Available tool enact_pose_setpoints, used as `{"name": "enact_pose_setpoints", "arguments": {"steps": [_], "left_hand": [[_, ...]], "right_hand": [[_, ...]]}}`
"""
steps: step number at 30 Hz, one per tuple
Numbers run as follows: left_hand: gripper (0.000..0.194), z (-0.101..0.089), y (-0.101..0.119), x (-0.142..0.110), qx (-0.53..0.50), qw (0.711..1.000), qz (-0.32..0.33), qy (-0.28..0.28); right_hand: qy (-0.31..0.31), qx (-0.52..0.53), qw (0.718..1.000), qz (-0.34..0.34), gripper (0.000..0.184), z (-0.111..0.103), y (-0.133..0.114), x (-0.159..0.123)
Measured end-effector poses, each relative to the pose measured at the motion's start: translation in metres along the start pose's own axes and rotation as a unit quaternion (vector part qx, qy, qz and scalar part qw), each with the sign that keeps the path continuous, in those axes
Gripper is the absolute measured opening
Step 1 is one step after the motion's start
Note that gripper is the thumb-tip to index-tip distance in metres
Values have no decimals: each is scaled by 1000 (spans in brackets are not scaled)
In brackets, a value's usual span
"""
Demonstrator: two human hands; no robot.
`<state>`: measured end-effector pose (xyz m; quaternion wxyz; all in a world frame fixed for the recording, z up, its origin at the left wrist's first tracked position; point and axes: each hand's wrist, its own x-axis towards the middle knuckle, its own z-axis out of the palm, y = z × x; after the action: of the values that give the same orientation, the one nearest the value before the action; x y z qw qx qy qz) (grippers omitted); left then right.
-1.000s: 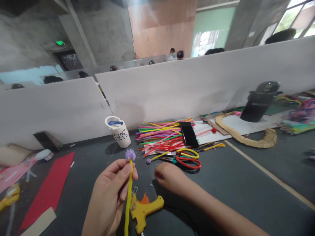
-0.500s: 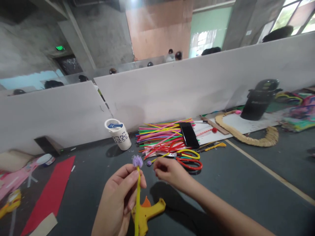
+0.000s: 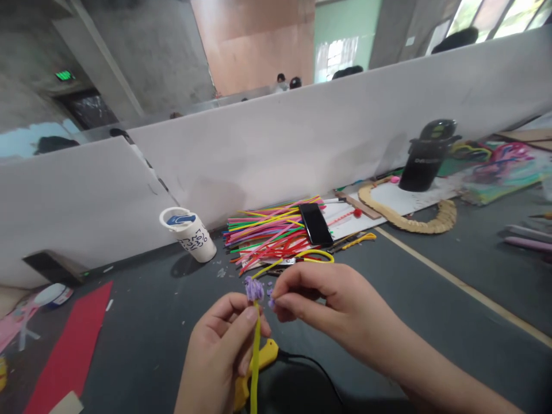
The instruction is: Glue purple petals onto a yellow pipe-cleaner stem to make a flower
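Upright between the thumb and fingers of my left hand is a yellow pipe cleaner stem topped with a fluffy purple flower head. My right hand is just right of it, thumb and forefinger pinched on a small purple piece beside the flower head. Below my left hand lies a yellow glue gun, partly hidden, its black cord running right. Behind my hands are scissors with a yellow handle, partly covered by my right hand. Another yellow stem lies by their blades.
A pile of coloured pipe cleaners lies ahead with a black phone on its right end. A white cup stands left, red sheet nearer. A black bin and curved tan piece are right, before a white partition.
My right hand has come closer to the flower head, now pinching a purple piece. My left hand still holds the stem, slightly further right in view. The camera has turned right.
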<state>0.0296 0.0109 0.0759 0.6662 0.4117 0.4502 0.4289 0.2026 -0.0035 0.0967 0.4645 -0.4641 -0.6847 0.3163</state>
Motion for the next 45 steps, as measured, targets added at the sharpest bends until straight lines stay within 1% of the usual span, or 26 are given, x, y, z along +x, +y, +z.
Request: {"name": "enact_pose_setpoints", "arguments": {"steps": [3, 10, 15, 19, 25, 28, 36, 39, 41, 43, 45], "left_hand": [[25, 2, -2, 2, 23, 1000, 7, 18], [27, 2, -4, 3, 80, 996, 11, 36], [24, 6, -2, 2, 96, 994, 20, 48], [23, 9, -1, 1, 97, 994, 12, 49], [22, 14, 1, -4, 92, 993, 15, 77], [21, 13, 1, -5, 77, 994, 4, 73], [22, 9, 0, -3, 57, 997, -20, 43], [23, 10, 2, -4, 36, 998, -27, 33], [21, 11, 4, -6, 11, 999, -34, 34], [20, 12, 5, -8, -17, 999, -39, 34], [20, 12, 5, -9, -31, 998, -30, 39]], "right_hand": [[0, -60, 998, -5, 11, 0, -1, -3], [4, -120, 991, -52, 9, 1, -1, -2], [11, -140, 988, -66, 7, 1, 0, 0], [21, -148, 986, -71, 7, 3, 0, -1], [32, -165, 982, -89, 6, 7, 3, 0], [35, -168, 980, -103, 4, 9, 4, -1], [45, -178, 975, -127, 7, 12, 5, -3], [43, -158, 978, -127, 8, 11, 3, -4], [44, -105, 988, -103, 7, 10, 1, -5], [74, -34, 995, -66, 8, 9, -2, -6], [107, 23, 993, -38, 21, 9, -4, -6]]}}
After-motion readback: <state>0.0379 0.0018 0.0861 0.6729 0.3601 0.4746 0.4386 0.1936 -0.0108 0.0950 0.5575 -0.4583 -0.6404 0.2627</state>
